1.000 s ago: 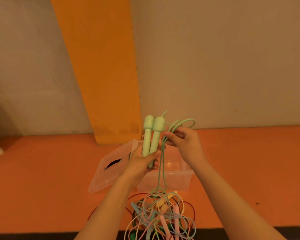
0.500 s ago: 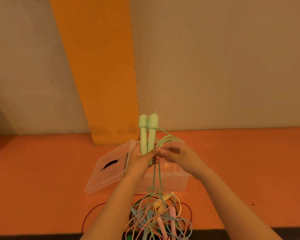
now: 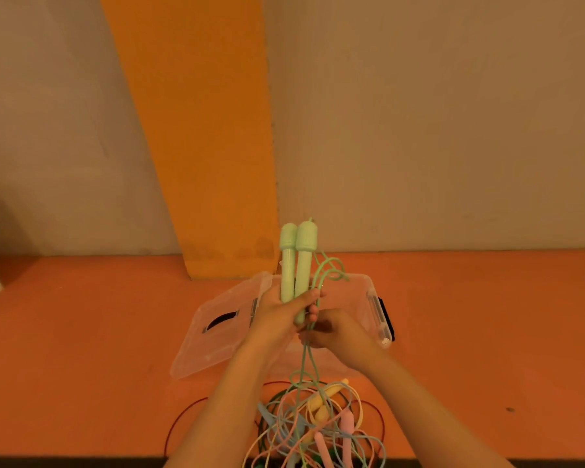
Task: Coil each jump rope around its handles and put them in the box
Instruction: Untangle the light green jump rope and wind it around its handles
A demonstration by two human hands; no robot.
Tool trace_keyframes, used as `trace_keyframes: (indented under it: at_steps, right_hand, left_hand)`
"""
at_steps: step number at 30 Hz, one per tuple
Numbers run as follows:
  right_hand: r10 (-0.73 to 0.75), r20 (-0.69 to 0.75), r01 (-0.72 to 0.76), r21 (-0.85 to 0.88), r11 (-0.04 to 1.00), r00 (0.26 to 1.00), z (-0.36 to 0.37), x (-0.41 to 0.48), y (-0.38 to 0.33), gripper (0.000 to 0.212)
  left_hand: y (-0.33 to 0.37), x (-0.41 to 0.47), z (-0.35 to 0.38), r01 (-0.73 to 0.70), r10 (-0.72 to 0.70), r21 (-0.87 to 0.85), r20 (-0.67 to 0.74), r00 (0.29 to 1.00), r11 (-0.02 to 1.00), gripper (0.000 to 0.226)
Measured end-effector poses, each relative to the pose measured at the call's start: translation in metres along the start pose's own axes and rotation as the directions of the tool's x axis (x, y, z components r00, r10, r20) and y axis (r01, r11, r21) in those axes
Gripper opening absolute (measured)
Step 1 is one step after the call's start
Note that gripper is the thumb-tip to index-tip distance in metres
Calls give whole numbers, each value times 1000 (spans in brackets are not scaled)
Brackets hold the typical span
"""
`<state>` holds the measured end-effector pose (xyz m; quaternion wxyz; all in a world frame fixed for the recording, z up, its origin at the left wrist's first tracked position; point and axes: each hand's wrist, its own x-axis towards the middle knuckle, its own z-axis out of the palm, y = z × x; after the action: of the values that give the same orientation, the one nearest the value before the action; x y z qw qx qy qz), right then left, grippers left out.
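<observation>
Our left hand point(image 3: 277, 315) (head view) grips two green handles point(image 3: 296, 265) upright above the open box point(image 3: 375, 298) | our right hand point(image 3: 338, 332) pinches their cord point(image 3: 306, 363) just below | cord drops to rope pile point(image 3: 318, 423) near us | lid point(image 3: 217, 332) lies left of box

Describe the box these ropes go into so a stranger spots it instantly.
Find the orange pillar against the wall; at its foot, on the orange surface, sits the clear plastic box. Unlike the flat clear lid at its left, it is deep, with a black latch on its right end.
</observation>
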<state>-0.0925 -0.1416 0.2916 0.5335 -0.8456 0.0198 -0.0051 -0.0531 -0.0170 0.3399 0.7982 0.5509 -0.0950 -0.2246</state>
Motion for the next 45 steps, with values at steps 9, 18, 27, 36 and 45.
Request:
trace_keyframes:
  at_steps: [9, 18, 27, 36, 45]
  right_hand:
    - [-57, -251, 116, 226, 967, 966, -35, 14, -22, 6]
    - [3, -416, 213, 472, 856, 909, -50, 16, -44, 10]
    - [34, -405, 139, 391, 910, 914, -60, 26, -26, 9]
    - [54, 73, -65, 156, 986, 996, -46, 37, 1, 16]
    - [-39, 61, 25, 221, 975, 997, -39, 52, 2, 24]
  left_hand:
    - [-3, 4, -26, 27, -47, 203, 96, 994, 979, 16]
    - [-22, 14, -12, 33, -60, 225, 115, 991, 974, 12]
    - [-23, 32, -6, -11, 3, 181, 43, 999, 983, 12]
    - [-20, 56, -14, -50, 52, 85, -31, 998, 995, 13]
    - [-13, 72, -15, -2, 3, -46, 17, 1000, 999, 12]
